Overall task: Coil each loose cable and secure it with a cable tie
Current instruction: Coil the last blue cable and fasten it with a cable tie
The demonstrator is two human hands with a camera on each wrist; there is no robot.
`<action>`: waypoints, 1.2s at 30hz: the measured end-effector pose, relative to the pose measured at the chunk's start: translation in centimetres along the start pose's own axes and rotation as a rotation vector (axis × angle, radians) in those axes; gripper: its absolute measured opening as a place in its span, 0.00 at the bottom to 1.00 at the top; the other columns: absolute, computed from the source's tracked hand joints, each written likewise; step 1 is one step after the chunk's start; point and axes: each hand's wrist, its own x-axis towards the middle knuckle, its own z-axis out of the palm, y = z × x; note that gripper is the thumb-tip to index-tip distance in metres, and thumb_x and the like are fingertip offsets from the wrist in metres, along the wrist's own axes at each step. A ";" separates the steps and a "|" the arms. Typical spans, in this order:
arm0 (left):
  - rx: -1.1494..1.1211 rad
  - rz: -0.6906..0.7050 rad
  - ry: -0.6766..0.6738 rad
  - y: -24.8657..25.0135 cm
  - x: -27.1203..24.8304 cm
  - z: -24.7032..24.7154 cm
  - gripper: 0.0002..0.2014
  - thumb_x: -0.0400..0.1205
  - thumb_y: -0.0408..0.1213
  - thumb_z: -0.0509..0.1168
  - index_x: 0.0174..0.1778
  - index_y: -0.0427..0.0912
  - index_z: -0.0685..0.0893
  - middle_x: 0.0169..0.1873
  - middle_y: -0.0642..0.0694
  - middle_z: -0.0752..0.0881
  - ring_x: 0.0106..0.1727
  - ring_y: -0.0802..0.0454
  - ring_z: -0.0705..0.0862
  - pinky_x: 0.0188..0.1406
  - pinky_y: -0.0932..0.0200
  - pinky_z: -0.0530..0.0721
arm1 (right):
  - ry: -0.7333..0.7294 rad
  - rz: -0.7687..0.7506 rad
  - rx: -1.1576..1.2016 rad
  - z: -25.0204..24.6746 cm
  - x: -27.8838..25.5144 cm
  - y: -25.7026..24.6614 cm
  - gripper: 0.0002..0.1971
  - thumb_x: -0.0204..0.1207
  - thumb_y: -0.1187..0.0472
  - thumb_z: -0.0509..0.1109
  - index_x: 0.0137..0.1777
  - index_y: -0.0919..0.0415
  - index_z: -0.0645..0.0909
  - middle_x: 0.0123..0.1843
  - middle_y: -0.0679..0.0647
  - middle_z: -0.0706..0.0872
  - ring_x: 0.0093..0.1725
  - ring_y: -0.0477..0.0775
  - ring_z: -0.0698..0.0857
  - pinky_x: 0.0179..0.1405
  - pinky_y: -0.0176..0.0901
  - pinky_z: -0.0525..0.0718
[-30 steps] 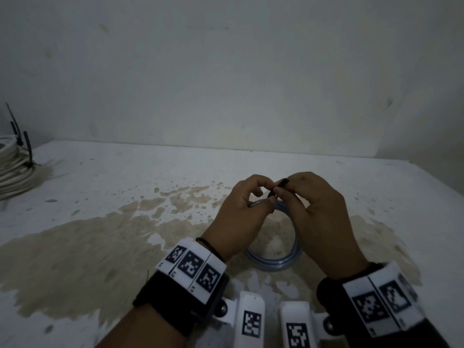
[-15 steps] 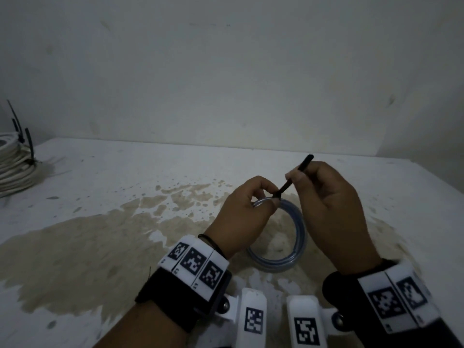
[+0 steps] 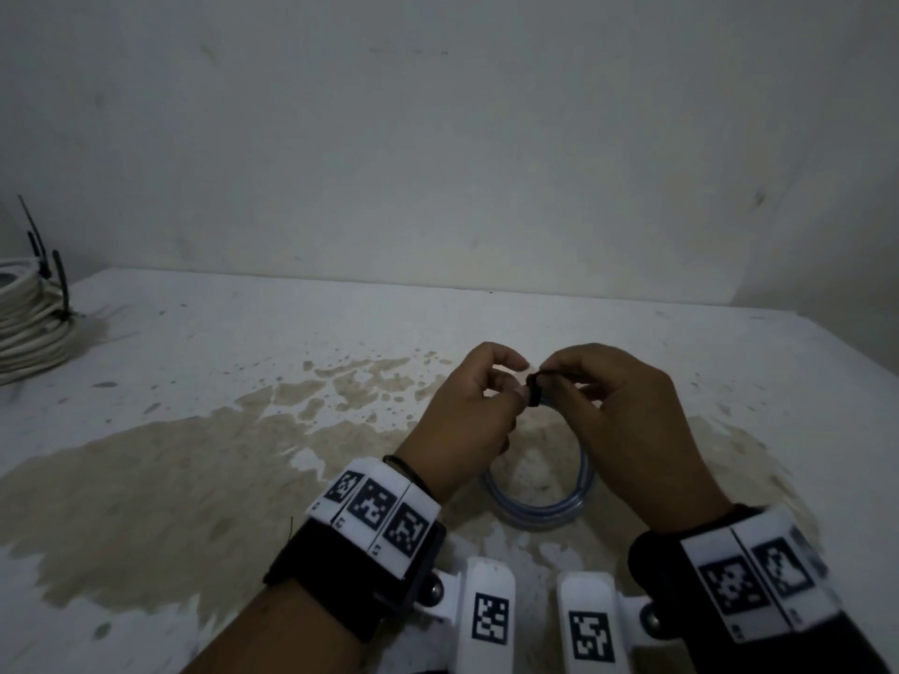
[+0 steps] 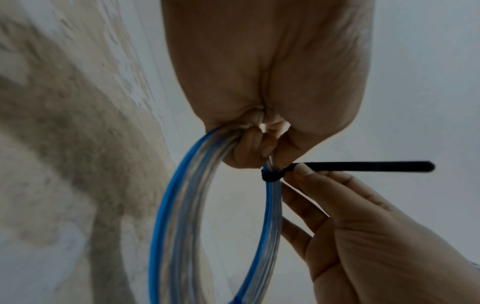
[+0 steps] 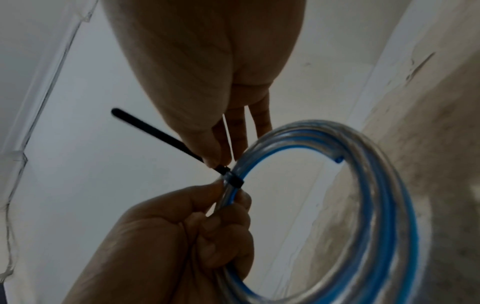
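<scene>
Blue-and-clear cable coil (image 3: 540,508) hangs upright between my hands, above the stained white table (image 3: 204,362); whether its low edge touches the table I cannot tell. Several turns lie side by side in one ring, and one cut end shows in the right wrist view.

My left hand (image 3: 467,411) has its fingers curled round the bundled strands at the top of the ring, thumb and fingertip pinched just beside the tie.

Black cable tie (image 4: 270,174) is cinched tight round the strands, its band crossing them. Its free tail (image 4: 363,166) runs straight out from the head, away from the coil and across the back of my right fingers, tip free in the air.

My right hand (image 3: 627,420) pinches the tail close against the tie head, thumb on forefinger, the other fingers loosely extended.

At the far left edge, white cable coils (image 3: 29,328) are stacked, with black ties standing up from them.
</scene>
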 end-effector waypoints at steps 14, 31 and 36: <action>0.076 0.021 -0.034 -0.3 0.0 0.4 0.05 0.85 0.36 0.60 0.49 0.51 0.79 0.39 0.45 0.78 0.27 0.54 0.70 0.24 0.62 0.70 | -0.016 0.039 -0.110 0.1 -0.1 0.4 0.06 0.77 0.69 0.69 0.42 0.59 0.84 0.37 0.46 0.84 0.37 0.37 0.81 0.41 0.21 0.75; -0.147 -0.012 0.021 0.8 -0.1 -0.3 0.06 0.86 0.32 0.59 0.45 0.40 0.79 0.34 0.43 0.80 0.20 0.57 0.65 0.19 0.64 0.66 | -0.163 0.307 0.062 -1.2 0.3 -0.6 0.10 0.80 0.57 0.68 0.59 0.47 0.83 0.45 0.41 0.87 0.41 0.33 0.85 0.44 0.24 0.81; -0.107 -0.046 0.007 1.9 -1.1 -1.4 0.05 0.85 0.32 0.61 0.53 0.42 0.82 0.34 0.44 0.80 0.23 0.55 0.73 0.22 0.61 0.74 | -0.248 0.438 0.211 -1.6 0.5 -1.2 0.10 0.81 0.63 0.66 0.55 0.53 0.87 0.29 0.51 0.88 0.23 0.49 0.83 0.27 0.42 0.84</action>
